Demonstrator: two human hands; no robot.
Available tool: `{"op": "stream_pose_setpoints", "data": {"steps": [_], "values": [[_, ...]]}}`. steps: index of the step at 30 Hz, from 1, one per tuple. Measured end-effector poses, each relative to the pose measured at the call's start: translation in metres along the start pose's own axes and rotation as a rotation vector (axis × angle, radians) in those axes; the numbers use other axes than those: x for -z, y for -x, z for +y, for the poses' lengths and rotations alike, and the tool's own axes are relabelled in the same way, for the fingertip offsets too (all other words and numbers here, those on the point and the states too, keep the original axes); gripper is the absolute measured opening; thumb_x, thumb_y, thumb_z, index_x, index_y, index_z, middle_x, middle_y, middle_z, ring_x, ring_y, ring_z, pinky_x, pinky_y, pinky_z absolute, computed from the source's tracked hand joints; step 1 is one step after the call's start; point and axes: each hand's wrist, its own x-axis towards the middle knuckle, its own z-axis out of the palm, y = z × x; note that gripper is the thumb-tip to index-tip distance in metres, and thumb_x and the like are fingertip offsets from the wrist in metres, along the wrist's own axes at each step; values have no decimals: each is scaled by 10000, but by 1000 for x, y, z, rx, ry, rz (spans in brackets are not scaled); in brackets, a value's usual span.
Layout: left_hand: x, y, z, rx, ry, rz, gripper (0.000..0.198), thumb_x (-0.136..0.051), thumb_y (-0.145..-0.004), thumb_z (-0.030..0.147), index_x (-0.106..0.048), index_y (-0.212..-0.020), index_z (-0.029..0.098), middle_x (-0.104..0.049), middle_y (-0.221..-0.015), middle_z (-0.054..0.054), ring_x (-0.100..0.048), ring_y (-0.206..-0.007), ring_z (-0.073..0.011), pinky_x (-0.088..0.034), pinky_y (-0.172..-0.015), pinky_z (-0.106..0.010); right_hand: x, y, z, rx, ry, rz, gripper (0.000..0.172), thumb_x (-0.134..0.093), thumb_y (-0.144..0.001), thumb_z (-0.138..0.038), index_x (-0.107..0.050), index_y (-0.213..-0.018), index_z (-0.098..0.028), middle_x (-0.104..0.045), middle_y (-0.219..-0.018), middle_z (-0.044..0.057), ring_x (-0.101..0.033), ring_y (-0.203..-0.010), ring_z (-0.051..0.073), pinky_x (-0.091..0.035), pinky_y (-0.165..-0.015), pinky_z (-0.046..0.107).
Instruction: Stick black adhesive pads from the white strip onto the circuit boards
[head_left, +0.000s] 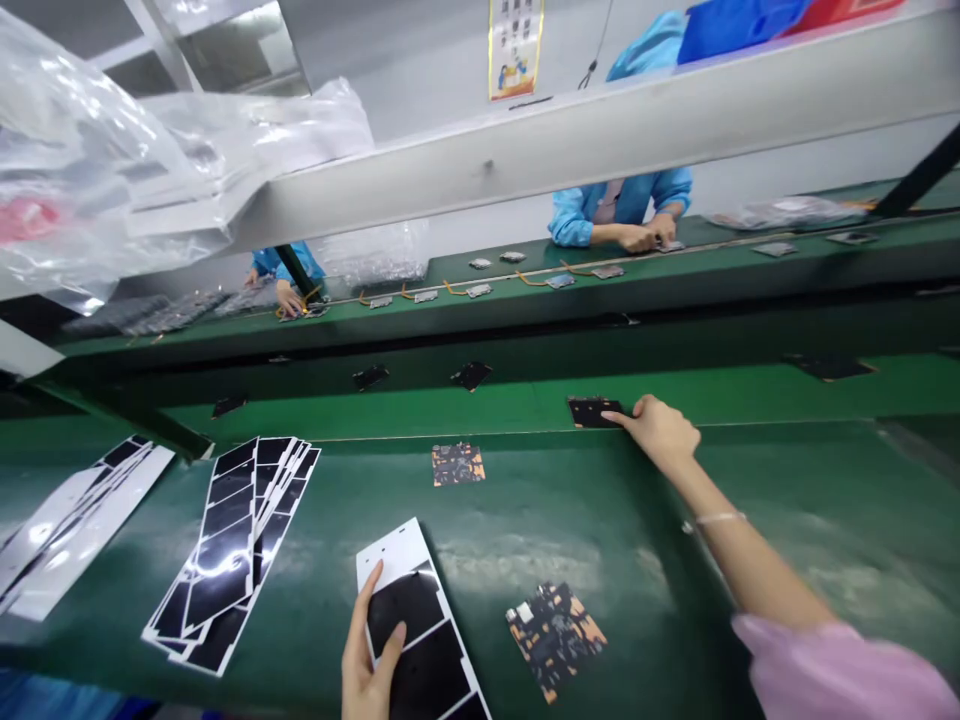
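My left hand [367,650] grips the near edge of a white backing strip with black adhesive pads [409,620], thumb on top of a pad. My right hand [660,432] stretches across the green conveyor belt [645,500], and its index fingertip reaches a small black piece [594,412] at the belt's far side. Whether that hand grips the piece is hard to tell. Two flat black-and-orange printed sheets lie between my hands, one farther off [457,465] and one nearer [555,640]. Left of my left hand lies a fanned stack of similar strips [240,550].
Another strip stack [75,520] lies at the far left. A white overhead beam [525,150] and clear plastic bags [172,150] cross the upper view. Beyond, a second green belt [525,285] carries small parts, with two blue-sleeved co-workers [619,215] at it.
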Motion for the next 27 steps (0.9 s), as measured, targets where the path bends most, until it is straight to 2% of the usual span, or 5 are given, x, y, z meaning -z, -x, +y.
{"op": "stream_pose_setpoints", "data": {"steps": [8, 14, 18, 22, 27], "values": [[-35, 18, 41, 5, 95, -91, 935, -756, -858, 492, -198, -1601, 387, -549, -1509, -51, -504, -1401, -309, -360, -1213, -478, 24, 53, -40, 260, -220, 64, 300, -642, -939, -463, -661, -1049, -184, -720, -1126, 132, -681, -1037, 270, -497, -816, 344], [-63, 33, 54, 123, 176, -177, 1076, -824, -802, 518, -149, -1613, 307, -739, -1236, -77, -708, -1133, -265, -548, -1035, -371, 11, 230, -67, 628, -1041, -818, 543, -686, -905, -435, -564, -1377, -196, -718, -829, 4, -694, -743, 170, -555, -695, 287], [-69, 42, 41, 164, 107, -290, 740, -850, -735, 570, -635, -1293, 133, -749, -1174, -158, -715, -1100, -322, -571, -984, -361, 5, 263, -64, 580, -1083, -360, 526, -639, -965, -391, -487, -1428, -192, -731, -864, 28, -721, -780, 186, -608, -762, 336], [-67, 54, 29, 109, 13, -335, 629, -801, -769, 601, -727, -1211, 159, -749, -1142, -163, -708, -1090, -338, -570, -979, -393, 14, 263, -50, 1054, -770, 162, 473, -739, -922, -356, -595, -1359, -247, -644, -1392, 147, -595, -1313, 332, -463, -1121, 572], [-66, 65, 38, -91, -232, -294, 496, -691, -846, 651, -796, -1112, 246, -758, -1125, -124, -709, -1038, -313, -565, -965, -363, 34, 279, -44, 1314, -759, 81, 192, -724, -938, -188, -698, -1126, -218, -806, -1001, 21, -759, -954, 182, -395, -1207, 458]]}}
